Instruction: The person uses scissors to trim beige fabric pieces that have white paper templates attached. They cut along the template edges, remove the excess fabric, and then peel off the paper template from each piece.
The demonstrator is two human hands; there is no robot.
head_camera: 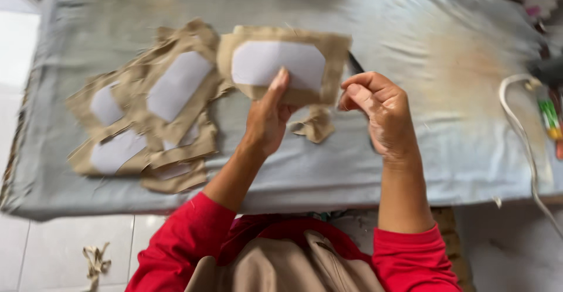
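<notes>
My left hand (268, 115) holds up a tan fabric piece (328, 51) that has a white, rounded-corner lining shape on it; my thumb lies across the white part. My right hand (378, 107) is curled closed just right of that piece, and a dark tool tip (355, 64) sticks out behind its fingers; whether the hand grips it is unclear. A small tan offcut (315, 125) lies on the grey-blue cloth-covered board (446, 34) under the hands. The picture is motion-blurred.
A loose pile of several similar tan pieces with white linings (155, 107) lies at the left. A white cord (522, 133) runs down the right side, with small coloured items (551, 119) by the edge. A fabric scrap (95, 262) lies on the tiled floor.
</notes>
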